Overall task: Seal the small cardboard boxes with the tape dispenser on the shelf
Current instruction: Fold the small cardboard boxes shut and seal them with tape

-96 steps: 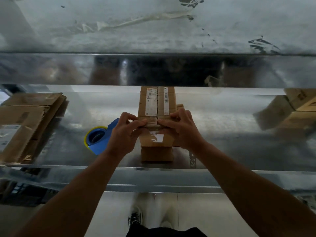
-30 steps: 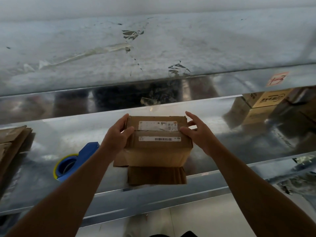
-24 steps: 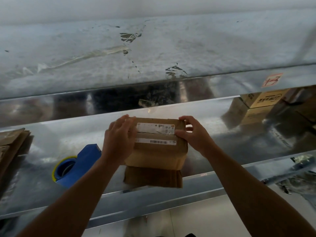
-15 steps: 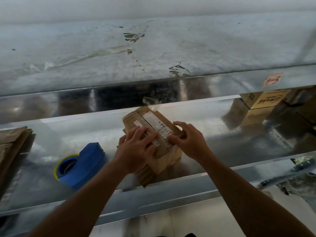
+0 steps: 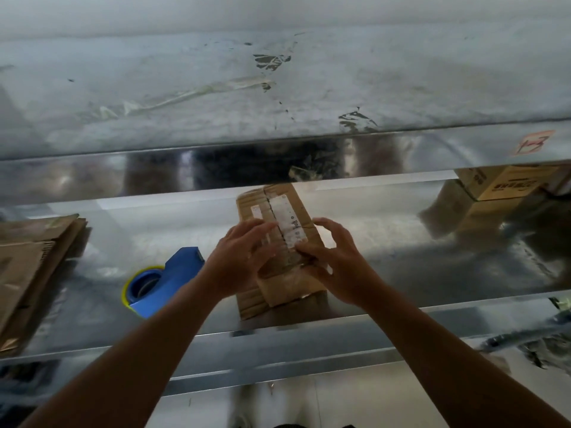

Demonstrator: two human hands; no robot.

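Creased cardboard box (image 5: 279, 200) on shiny metal shelf (image 5: 432, 267), left hand (image 5: 238, 257) flat on top, right hand (image 5: 340, 264) pinching its near end; blue dispenser (image 5: 173, 279) left of it.

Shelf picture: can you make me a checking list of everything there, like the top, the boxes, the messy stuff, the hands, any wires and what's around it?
Surface: shiny metal shelf, scuffed and reflective.
Job's things: small box, flaps closed, lying askew on more cardboard; blue tape dispenser lies to its left, untouched.
Clutter: flattened cardboard stack at the far left.
Hands: left hand lies flat on the box top; right hand holds its right side, thumb on top.
Cables: nothing seen.
Surroundings: upper shelf above; brown carton far right; floor below.
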